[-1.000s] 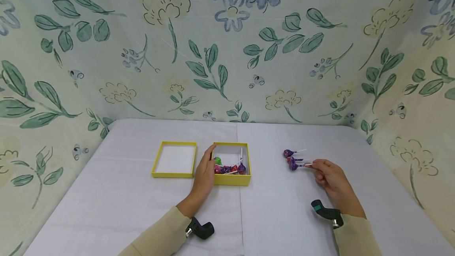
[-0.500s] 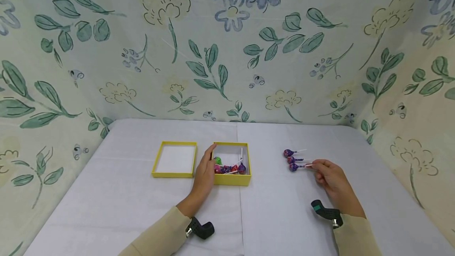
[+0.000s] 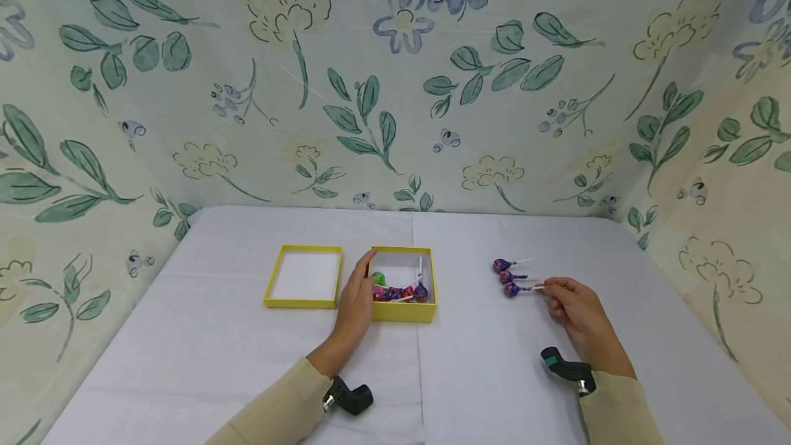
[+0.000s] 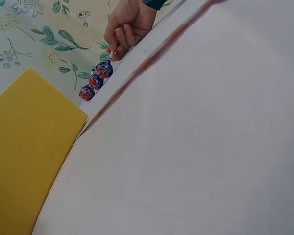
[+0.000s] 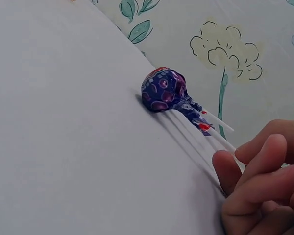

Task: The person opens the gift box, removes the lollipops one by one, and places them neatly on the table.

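Nearest the wearer: two beige sleeves, each with a black wrist camera by the cuff, over a white-covered tabletop.

Left hand: laid along the left wall of the open yellow box, fingers looking extended against it rather than clenched; undersides hidden.

Right hand: thumb and fingers pinch the white stick of the nearest lollipop, beyond its wrapper twist.

Box holds a loose jumble of lollipops, green, pink, red and purple; one stick points up near the right wall. Left of the box, just beside it, lies a shallow yellow-edged lid, inner side up.

Well right of the box, the pinched lollipop is the near end of a row of three. Next come the middle lollipop and the far lollipop, heads leftward, sticks rightward. Heads close together; contact cannot be told.

Judgement, step in hand: placing the nearest one in the row. Hold the stick low and roughly parallel with its neighbour's; let the head settle before easing the pinch, as a round head may roll. Withdraw rightward, clear of the other sticks.

Farthest: floral fabric backdrop.
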Demonstrator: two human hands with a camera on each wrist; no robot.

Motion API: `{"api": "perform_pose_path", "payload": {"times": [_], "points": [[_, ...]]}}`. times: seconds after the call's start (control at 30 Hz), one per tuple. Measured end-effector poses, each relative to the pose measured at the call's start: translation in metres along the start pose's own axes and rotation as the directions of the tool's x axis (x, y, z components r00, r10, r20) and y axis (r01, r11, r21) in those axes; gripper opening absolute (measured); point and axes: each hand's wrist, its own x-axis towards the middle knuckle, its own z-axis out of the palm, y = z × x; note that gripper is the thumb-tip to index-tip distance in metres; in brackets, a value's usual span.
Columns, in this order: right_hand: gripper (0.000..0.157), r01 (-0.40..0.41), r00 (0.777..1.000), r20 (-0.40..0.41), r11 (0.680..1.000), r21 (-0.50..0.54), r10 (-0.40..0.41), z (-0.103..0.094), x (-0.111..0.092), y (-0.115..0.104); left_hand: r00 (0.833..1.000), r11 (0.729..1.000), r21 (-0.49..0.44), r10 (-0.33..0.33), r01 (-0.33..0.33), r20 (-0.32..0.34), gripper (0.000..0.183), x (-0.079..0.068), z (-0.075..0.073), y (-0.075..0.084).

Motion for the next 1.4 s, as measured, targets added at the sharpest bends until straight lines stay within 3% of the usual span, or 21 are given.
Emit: {"api": "perform_pose_path", "payload": {"times": [0.3,0.63,1.4], "points": [[0.021,-0.015,0.999,-0.033,1.000,0.019,0.016,0.0007,0.0010,0.0006,1.000,1.000,0.000,0.010,-0.010,0.005,0.048,0.0011,-0.0002,-0.0026],[0.034,-0.034,0.998,-0.055,0.999,0.003,0.034,0.0032,0.0045,0.0005,1.000,1.000,-0.017,0.025,-0.025,0.012,0.048,0.0009,-0.0007,-0.0024],[0.042,-0.056,0.996,-0.068,0.998,-0.024,0.055,0.0008,0.0033,0.0024,1.000,1.000,-0.020,0.020,-0.020,0.014,0.048,0.0004,-0.0011,-0.0021]]}}
